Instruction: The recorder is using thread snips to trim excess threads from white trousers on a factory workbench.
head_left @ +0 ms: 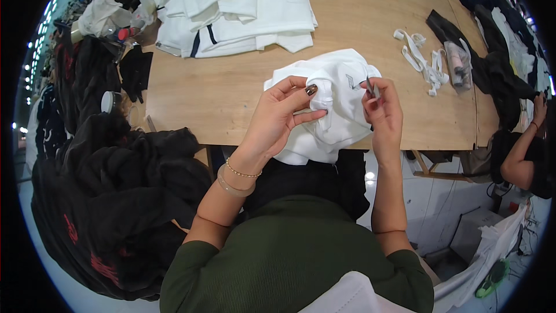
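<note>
A white garment [346, 122] with a small dark mark lies at the table's front edge, part of it hanging over toward my lap. My left hand [284, 107] pinches a gathered fold of it between thumb and fingers. Just right of that fold, my right hand [383, 110] is closed around small thread snips [371, 88], whose dark pointed blades show above the fingers. The handles are hidden in the palm. Both hands are raised over the garment, and the right fingers are close to its right side.
A stack of white garments [243, 20] lies at the table's back left. White straps [421, 61] and a bagged pink item [458, 66] are at the right. Dark clothes [121, 179] pile up on my left. Another person's arm [524, 145] reaches in at far right.
</note>
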Demonstrator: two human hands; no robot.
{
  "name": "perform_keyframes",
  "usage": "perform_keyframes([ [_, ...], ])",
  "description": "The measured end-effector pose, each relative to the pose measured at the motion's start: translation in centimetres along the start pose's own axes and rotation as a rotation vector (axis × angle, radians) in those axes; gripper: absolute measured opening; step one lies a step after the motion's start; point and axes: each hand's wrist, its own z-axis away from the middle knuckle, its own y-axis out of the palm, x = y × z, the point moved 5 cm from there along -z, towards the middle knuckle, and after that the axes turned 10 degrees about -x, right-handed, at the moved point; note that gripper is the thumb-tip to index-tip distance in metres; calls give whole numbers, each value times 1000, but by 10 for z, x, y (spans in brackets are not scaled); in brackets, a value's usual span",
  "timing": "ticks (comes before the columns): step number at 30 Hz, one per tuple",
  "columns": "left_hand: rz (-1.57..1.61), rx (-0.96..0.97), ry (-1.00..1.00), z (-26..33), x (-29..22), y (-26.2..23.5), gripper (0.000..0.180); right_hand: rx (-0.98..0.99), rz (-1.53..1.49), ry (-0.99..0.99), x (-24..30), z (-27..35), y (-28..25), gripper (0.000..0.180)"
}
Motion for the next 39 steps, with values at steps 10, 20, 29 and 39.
perform_keyframes([
  [10,-279,-56,261,3,-8,12,27,56,465,-241,13,0,-14,29],
  [20,-246,-56,235,3,-7,11,27,48,721,-508,23,3,5,30],
  [29,-220,-50,197,4,-6,6,27,-13,665,-548,22,3,1,24],
  [39,-65,-142,202,-16,-15,-71,40,-182,630,-69,-13,9,-71,49],
])
